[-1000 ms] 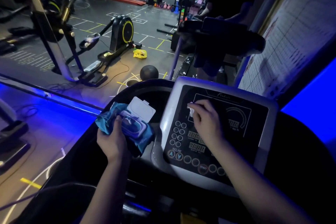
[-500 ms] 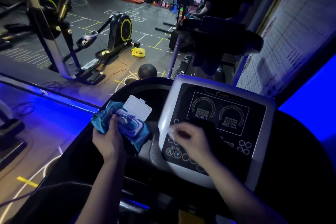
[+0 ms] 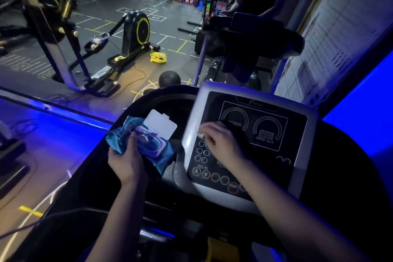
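– hands first: what's each doing?
– left hand (image 3: 127,159) grips the pack (image 3: 146,147), thumb across its top, lid (image 3: 160,123) flipped open, just left of the console (image 3: 306,155). right hand (image 3: 221,142) has fingers curled on a small white wipe (image 3: 200,134), pressing it to the console's left edge, above the round buttons (image 3: 202,152).
– which way does the rest of the console lie from the wipe?
– mostly rightward and toward the person: the dials (image 3: 268,132), then the row by start (image 3: 233,186). its long side runs away from the body, tilted up.
– which hand is nearer?
– the right; it's on the console. the left sits beside it, busy with the pack. a sweep right looks likely.
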`<state>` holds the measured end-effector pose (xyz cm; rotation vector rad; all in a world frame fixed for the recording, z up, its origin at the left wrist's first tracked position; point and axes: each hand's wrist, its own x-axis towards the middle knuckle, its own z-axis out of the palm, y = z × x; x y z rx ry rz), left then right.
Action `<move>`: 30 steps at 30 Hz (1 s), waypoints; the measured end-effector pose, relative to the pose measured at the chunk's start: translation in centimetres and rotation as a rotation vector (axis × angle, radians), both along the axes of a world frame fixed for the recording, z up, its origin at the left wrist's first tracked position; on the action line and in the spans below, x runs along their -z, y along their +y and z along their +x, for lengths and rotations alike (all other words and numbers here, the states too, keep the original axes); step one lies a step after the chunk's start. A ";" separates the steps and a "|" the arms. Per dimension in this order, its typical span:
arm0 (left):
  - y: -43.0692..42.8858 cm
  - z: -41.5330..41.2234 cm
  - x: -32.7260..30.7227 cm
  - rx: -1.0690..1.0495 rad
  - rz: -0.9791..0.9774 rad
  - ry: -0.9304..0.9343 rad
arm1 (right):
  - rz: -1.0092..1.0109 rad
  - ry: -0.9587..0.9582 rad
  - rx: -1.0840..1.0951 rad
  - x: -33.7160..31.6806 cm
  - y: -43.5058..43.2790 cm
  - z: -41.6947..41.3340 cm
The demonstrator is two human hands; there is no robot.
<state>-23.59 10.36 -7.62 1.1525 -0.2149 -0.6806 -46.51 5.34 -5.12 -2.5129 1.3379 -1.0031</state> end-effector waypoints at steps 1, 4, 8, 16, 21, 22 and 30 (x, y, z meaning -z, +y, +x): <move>0.1 0.1 0.0 -0.001 -0.003 -0.002 | 0.058 0.023 -0.061 0.7 0.8 0.1; 0.3 0.5 0.0 -0.010 -0.012 0.006 | 0.314 -0.010 -0.110 2.4 3.4 -0.9; 0.5 1.0 -0.1 -0.021 -0.007 0.009 | 0.729 -0.346 -0.021 0.5 6.2 -2.0; 1.2 0.4 -0.2 -0.018 0.009 0.012 | 0.112 -0.293 0.248 -3.0 0.3 -2.4; 1.2 0.2 -0.4 -0.002 0.000 0.008 | 0.038 -0.074 0.084 0.3 2.3 -1.5; 1.2 0.3 -0.3 -0.002 -0.003 0.007 | 0.090 -0.048 0.041 1.2 3.3 -1.4; 1.3 1.0 0.0 -0.019 -0.006 0.001 | 0.342 -0.659 0.329 -0.6 5.4 -2.9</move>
